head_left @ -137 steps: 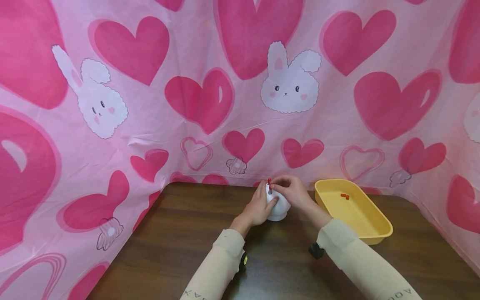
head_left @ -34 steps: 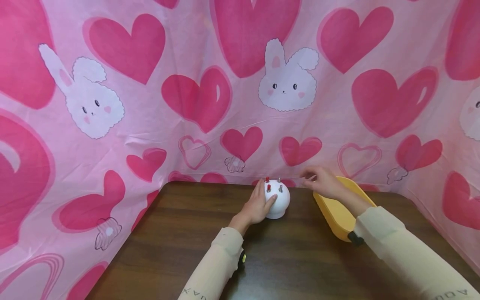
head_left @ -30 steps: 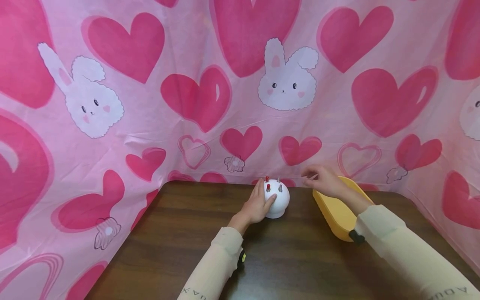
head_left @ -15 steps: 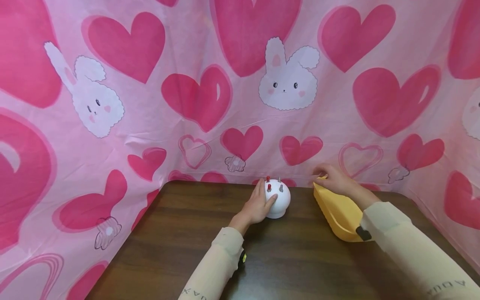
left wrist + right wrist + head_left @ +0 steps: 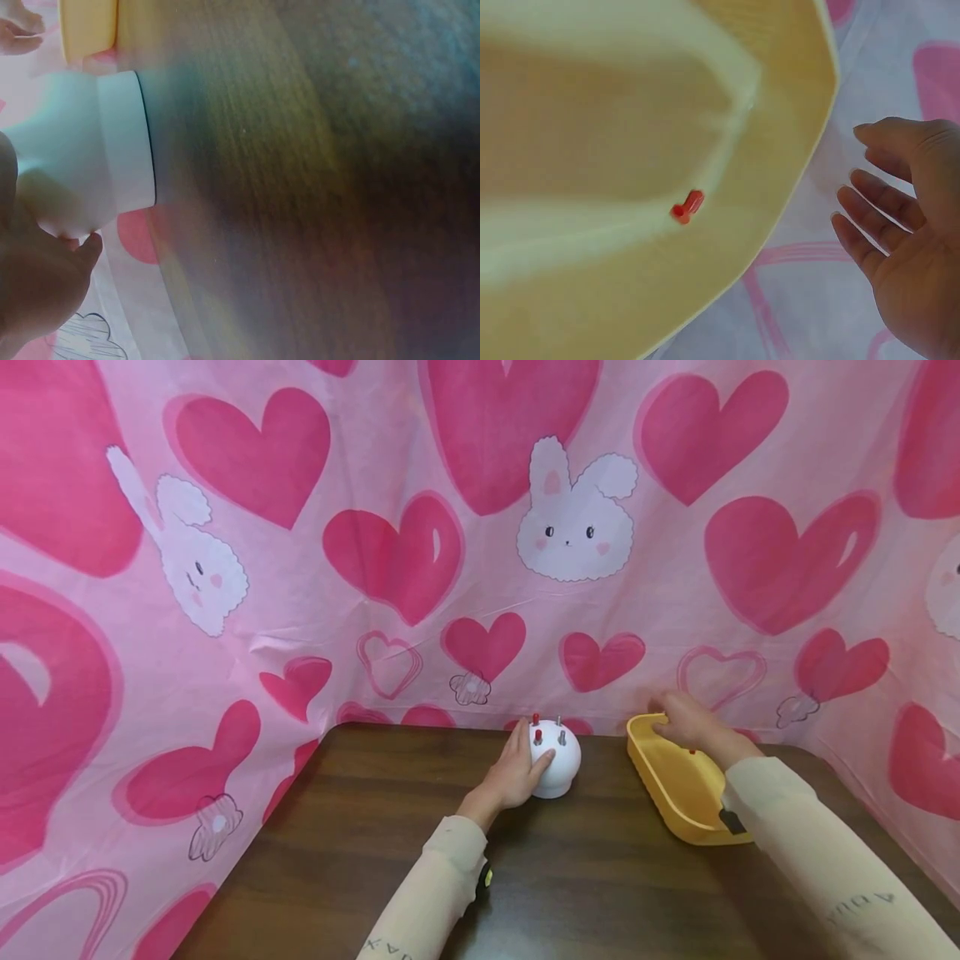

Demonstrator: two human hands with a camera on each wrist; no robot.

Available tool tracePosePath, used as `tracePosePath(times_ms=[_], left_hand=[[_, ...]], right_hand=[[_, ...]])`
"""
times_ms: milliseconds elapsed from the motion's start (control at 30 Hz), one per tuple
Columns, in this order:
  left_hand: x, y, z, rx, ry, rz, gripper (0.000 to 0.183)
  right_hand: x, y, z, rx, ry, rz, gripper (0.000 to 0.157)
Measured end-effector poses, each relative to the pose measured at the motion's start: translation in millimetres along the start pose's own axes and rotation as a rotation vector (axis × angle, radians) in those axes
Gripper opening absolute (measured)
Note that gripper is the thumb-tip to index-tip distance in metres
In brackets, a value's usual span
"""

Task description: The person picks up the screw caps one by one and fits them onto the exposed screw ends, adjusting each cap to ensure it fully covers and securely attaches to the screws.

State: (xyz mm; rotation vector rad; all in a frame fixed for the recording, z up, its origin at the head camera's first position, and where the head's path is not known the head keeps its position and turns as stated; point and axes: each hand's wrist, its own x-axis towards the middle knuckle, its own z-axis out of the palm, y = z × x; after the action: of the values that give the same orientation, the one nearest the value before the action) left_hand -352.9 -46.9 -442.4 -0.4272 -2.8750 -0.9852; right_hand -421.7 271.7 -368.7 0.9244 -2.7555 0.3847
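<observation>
A white ball-shaped base [image 5: 558, 770] stands on the table, with several small metal posts on top. Red caps [image 5: 537, 735] cover two posts on the left; on the right, two metal posts [image 5: 562, 737] are bare. My left hand [image 5: 513, 772] holds the ball from its left side, thumb on the front. Over the far end of a yellow tray [image 5: 654, 777] is my right hand [image 5: 688, 720]. In the right wrist view, that hand [image 5: 922, 255] has loosely bent fingers and nothing in them. Two small red caps [image 5: 690, 204] lie in the tray's corner.
A dark wooden table [image 5: 390, 810] carries everything. Pink cloth [image 5: 405, 668] with hearts and rabbits hangs right behind its far edge and along the sides. My right sleeve [image 5: 810, 835] passes over the tray's right part.
My right hand has gone from the ball to the tray. Half a second ago its fingers were at the tilted tray's rim; now the tray sits flat. My left hand stays put.
</observation>
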Motion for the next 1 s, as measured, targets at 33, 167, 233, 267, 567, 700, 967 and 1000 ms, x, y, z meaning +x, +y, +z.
tracePosePath(times_ms=[33,167,233,267,567,700,967,1000], left_hand=[[-0.3,-0.1,-0.2,-0.001,0.0,-0.001,0.086],[-2.2,-0.2,-0.9,-0.006,0.006,0.003,0.086],[-3.1,0.4,-1.3,-0.006,0.005,0.006,0.086],[-3.4,0.6,-1.2,-0.007,0.003,0.009,0.086],[-2.4,1.6,-0.2,0.002,0.008,0.014,0.085],[-1.3,0.0,1.0,0.006,0.007,0.01,0.085],[-1.3,-0.3,1.7,0.014,0.017,0.019,0.086],[-1.6,0.0,1.4,0.013,0.017,0.018,0.086]], right_hand=[[0,2,0.5,-0.012,-0.013,0.01,0.026],[-1,10,3.8,-0.007,-0.067,0.06,0.029],[-2,14,5.8,0.012,-0.096,0.088,0.03],[-3,16,6.8,0.018,-0.109,0.104,0.03],[-6,24,12.8,-0.029,-0.189,0.19,0.035],[-5,28,15.7,-0.052,-0.219,0.215,0.034],[-4,33,22.9,-0.107,-0.202,0.139,0.022],[-3,33,23.9,-0.11,-0.202,0.137,0.021]])
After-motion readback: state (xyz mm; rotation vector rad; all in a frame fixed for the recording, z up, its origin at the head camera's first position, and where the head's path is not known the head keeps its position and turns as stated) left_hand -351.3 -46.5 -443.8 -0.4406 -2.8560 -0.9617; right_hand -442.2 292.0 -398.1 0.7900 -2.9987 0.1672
